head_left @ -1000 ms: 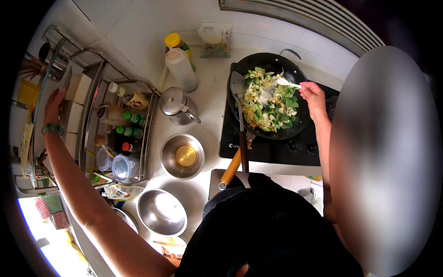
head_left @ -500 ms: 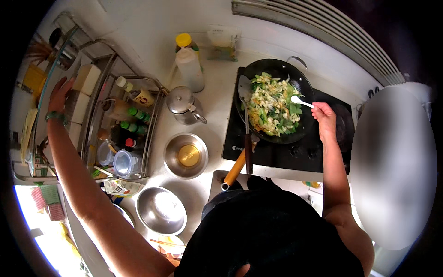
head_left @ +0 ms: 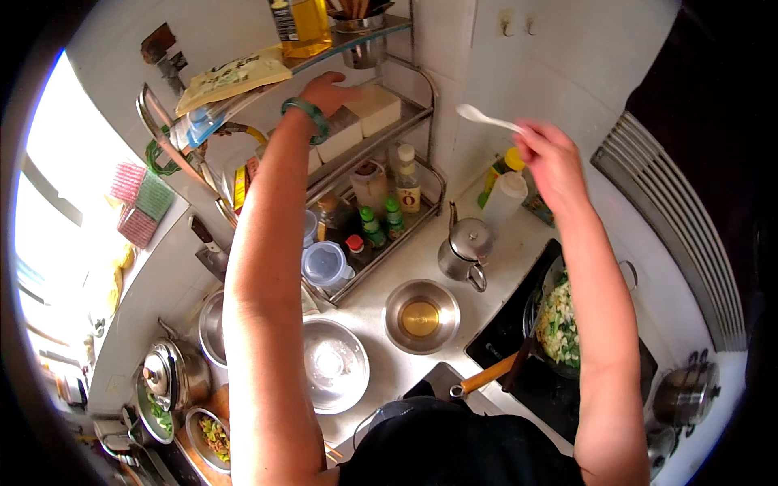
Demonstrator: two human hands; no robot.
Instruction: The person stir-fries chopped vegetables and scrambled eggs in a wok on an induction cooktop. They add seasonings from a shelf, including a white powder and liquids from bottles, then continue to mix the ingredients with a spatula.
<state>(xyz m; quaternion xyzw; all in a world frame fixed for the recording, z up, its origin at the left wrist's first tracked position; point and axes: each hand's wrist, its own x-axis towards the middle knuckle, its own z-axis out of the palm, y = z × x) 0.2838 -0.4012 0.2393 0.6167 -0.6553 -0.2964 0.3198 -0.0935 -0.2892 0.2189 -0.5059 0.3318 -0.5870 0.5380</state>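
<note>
My right hand (head_left: 554, 158) is closed around the handle of a white spoon (head_left: 483, 117), held up in the air between the rack and the wok. My left hand (head_left: 327, 94) reaches onto the middle shelf of the metal rack. Its fingers are stretched out above the white boxes (head_left: 373, 110); whether they touch one, I cannot tell. A green bangle (head_left: 308, 119) circles that wrist. At the right, a dark wok (head_left: 533, 306) of chopped green and pale vegetables (head_left: 559, 328) sits on the black cooktop (head_left: 543, 397), partly hidden by my right forearm.
A steel pot with a spout (head_left: 468, 247) stands beside the rack's bottles (head_left: 409, 190). Nearer are a steel bowl (head_left: 391, 332) with yellowish liquid and a larger metal bowl (head_left: 356, 381). The wok's wooden handle (head_left: 490, 375) points toward me. A lidded kettle (head_left: 182, 373) stands at lower left.
The view has turned left toward the rack. My right hand has carried the spoon up and away from over the wok. My left hand stays by the white boxes.
</note>
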